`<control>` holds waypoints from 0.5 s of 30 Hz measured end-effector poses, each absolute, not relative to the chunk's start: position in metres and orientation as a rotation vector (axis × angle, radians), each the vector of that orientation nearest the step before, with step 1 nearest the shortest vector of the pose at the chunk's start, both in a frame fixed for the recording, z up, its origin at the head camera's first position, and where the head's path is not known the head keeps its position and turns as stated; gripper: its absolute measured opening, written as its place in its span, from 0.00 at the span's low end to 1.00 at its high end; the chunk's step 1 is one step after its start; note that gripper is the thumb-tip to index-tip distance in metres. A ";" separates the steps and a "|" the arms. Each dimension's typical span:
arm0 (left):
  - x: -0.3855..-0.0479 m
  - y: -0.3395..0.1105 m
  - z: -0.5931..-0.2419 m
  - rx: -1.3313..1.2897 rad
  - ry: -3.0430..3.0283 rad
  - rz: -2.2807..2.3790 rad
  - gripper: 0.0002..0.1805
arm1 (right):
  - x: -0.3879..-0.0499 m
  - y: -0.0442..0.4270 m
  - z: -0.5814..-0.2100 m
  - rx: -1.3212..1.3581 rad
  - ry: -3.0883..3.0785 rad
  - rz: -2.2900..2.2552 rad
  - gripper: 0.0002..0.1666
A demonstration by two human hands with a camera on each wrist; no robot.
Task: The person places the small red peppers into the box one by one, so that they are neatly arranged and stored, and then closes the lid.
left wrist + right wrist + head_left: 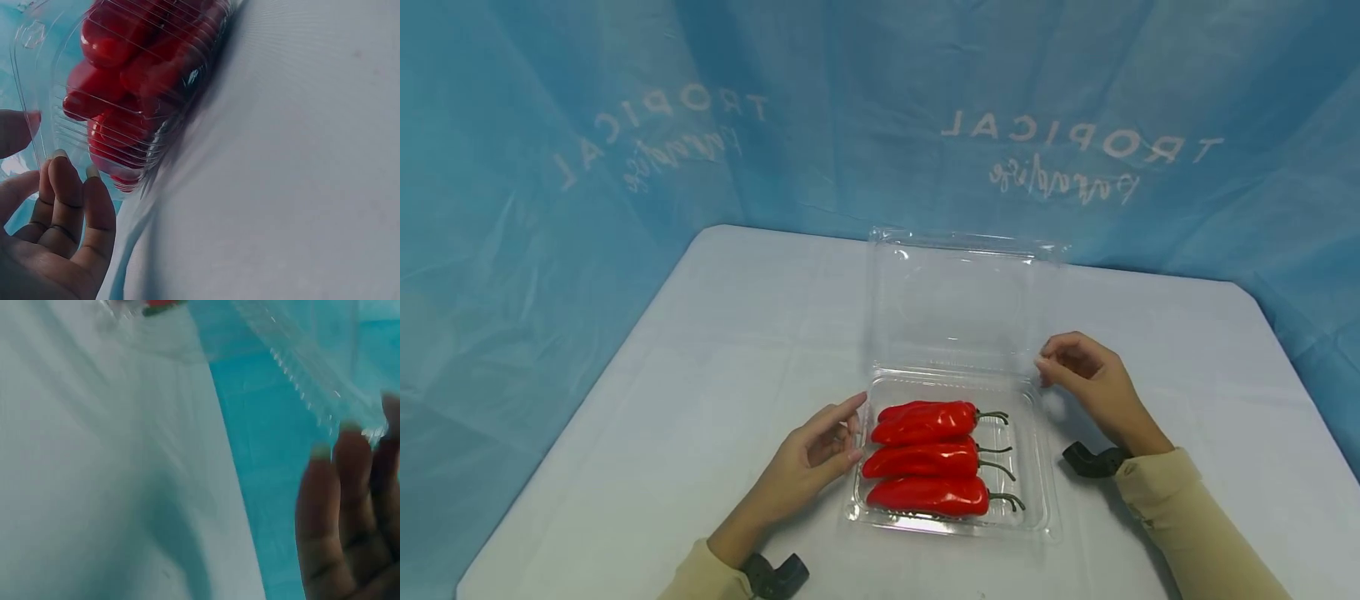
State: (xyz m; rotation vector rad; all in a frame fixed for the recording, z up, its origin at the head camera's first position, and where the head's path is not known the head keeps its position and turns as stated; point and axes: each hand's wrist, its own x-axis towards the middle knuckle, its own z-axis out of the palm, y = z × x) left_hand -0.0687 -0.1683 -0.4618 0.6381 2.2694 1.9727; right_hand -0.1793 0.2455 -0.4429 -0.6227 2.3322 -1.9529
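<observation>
A clear plastic clamshell container lies on the table with its lid swung back. Inside it several glossy red peppers lie side by side, green stems to the right; in the left wrist view the red peppers show through the ribbed wall. My left hand touches the container's left rim, index finger and thumb spread apart. At the right end of the hinge, my right hand pinches the plastic edge between thumb and curled fingers. Its thumb is out of sight in the right wrist view.
A white-covered table bears the container. Blue sheeting with mirrored white lettering hangs behind and to the left. Black wrist mounts sit at both beige sleeves.
</observation>
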 end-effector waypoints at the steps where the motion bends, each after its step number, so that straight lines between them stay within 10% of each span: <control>1: -0.069 -0.168 -0.462 0.636 2.252 1.982 0.35 | -0.177 0.249 -0.442 -0.676 2.307 -1.956 0.09; 15: -0.079 -0.166 -0.461 0.452 2.047 1.969 0.32 | -0.140 0.279 -0.449 -0.888 2.042 -1.802 0.15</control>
